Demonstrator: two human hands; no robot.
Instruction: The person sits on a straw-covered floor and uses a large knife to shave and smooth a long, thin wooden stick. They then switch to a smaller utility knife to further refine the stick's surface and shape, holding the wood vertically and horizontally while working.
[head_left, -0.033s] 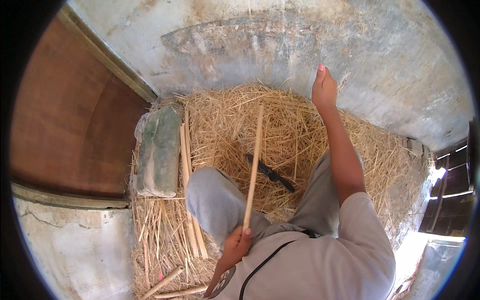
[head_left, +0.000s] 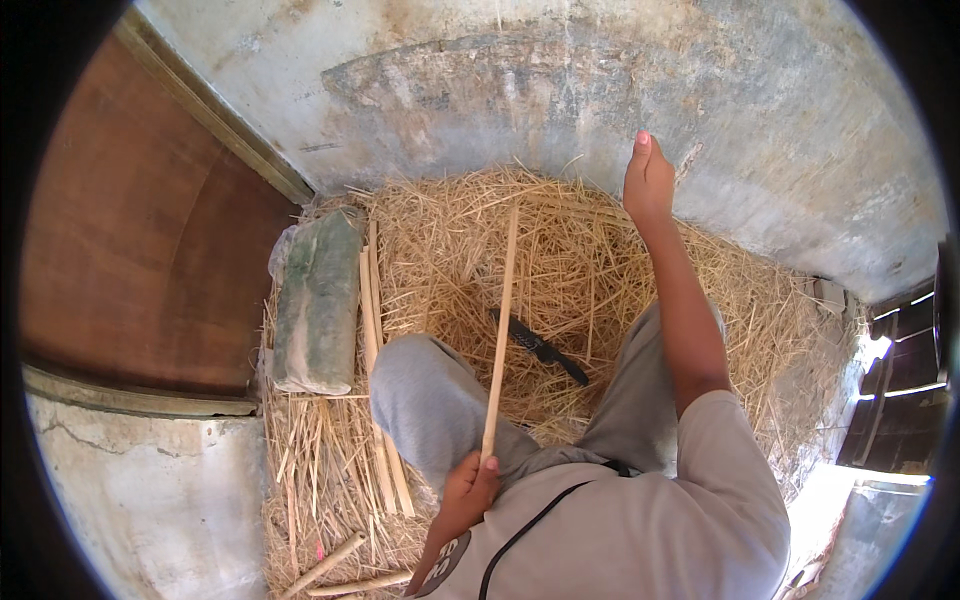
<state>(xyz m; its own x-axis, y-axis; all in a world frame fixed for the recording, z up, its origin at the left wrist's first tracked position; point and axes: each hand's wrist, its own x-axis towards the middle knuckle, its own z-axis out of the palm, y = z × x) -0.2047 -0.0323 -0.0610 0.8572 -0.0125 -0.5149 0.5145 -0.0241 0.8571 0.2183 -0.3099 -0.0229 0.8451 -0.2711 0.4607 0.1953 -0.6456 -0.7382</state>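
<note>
My left hand (head_left: 470, 492) is closed around the lower end of a long, pale bamboo or wooden stick (head_left: 503, 320), close to my waist. The stick slants up and away from me over the straw. My right arm reaches forward, and my right hand (head_left: 650, 185) is raised near the wall with its thumb uppermost. Its other fingers are mostly hidden, and nothing shows in it. Between my legs a black knife (head_left: 540, 347) lies on the straw (head_left: 460, 240), apart from both hands and partly crossed by the stick.
A green wrapped block-shaped bundle (head_left: 320, 300) lies at the left, with long pale strips (head_left: 370, 310) beside it. Short round sticks (head_left: 325, 566) rest at lower left. A stained wall (head_left: 480, 90) bounds the far side, a brown panel (head_left: 150, 230) the left, dark slats (head_left: 905, 380) the right.
The stick in my left hand has tipped slightly to the left. My right hand is almost where it was, and the knife lies in the same place.
</note>
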